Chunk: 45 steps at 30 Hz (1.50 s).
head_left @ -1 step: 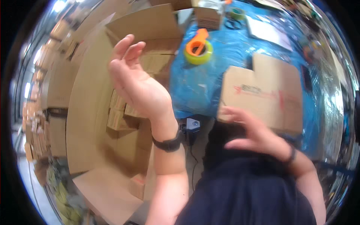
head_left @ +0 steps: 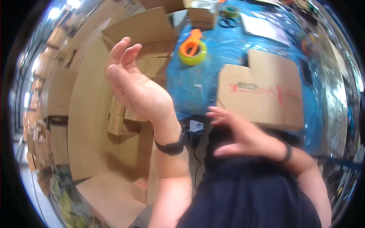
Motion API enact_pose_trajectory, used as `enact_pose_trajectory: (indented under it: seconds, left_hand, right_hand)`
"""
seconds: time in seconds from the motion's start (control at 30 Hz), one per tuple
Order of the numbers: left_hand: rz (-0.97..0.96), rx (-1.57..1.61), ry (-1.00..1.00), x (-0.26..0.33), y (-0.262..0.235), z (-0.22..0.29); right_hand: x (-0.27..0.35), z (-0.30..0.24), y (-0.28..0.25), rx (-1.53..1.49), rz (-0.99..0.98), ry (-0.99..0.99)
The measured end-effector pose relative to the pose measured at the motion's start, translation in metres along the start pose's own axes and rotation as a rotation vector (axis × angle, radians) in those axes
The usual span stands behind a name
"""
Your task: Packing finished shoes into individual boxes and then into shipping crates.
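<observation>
Over a large open carton (head_left: pixel 87 125) on the left, my left hand (head_left: pixel 138 89) is raised with its palm turned up and fingers loosely curled apart. It holds nothing. Inside the carton are several small brown boxes (head_left: pixel 121 121), partly covered by that hand and forearm. My right hand (head_left: pixel 247 138) is in front of my body, thumb and fingers spread, with nothing in it. Just beyond it, a folded flat cardboard piece (head_left: pixel 262 93) with red and dark print lies on the blue-covered table (head_left: pixel 190 85). A gap separates its near edge from my fingertips.
An orange tape dispenser with a yellow roll (head_left: pixel 193 49) sits on the table's left side. Farther back are a small cardboard box (head_left: pixel 202 18), a green tape roll (head_left: pixel 230 11) and white sheets (head_left: pixel 264 28). A plug with a cable (head_left: pixel 195 131) hangs below the table edge.
My right hand has shifted a little to the left, off the cardboard's near edge. The table things appear slightly farther left as the view turns. My left hand stays raised over the carton.
</observation>
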<state>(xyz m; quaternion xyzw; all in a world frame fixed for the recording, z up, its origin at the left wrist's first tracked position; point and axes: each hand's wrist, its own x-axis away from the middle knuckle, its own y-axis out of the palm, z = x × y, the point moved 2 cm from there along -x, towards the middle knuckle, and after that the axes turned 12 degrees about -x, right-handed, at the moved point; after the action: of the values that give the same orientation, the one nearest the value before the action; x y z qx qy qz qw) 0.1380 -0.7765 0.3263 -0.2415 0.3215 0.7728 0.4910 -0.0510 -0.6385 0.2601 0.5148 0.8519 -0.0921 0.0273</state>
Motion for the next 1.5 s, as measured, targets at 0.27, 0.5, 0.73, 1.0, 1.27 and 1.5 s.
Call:
enact_pose_trajectory:
  seconds: [0.27,0.5,0.73,1.0,1.27,1.5]
  left_hand:
    - [-0.087,0.165,-0.091,0.071,0.077,0.055]
    - [-0.310,1.228,-1.321,0.131,0.089,-0.007]
    - [-0.366,0.852,-1.223,0.157,0.122,0.002]
    - [-0.934,-0.160,-0.300,0.182,0.133,0.043]
    - [-1.005,-0.311,0.260,0.172,0.128,0.067]
    - [-1.214,-0.844,0.360,0.148,0.031,-0.006]
  right_hand:
    - [0.047,0.031,0.018,-0.630,0.076,-0.010]
    - [0.076,0.066,0.008,-0.728,0.073,0.066]
    - [0.089,0.081,0.002,-0.939,-0.011,0.143]
    - [0.084,0.094,0.017,-0.968,-0.007,0.073]
    - [0.090,0.073,-0.012,-0.034,-0.060,0.155]
    - [0.156,0.003,-0.120,0.542,0.118,0.022]
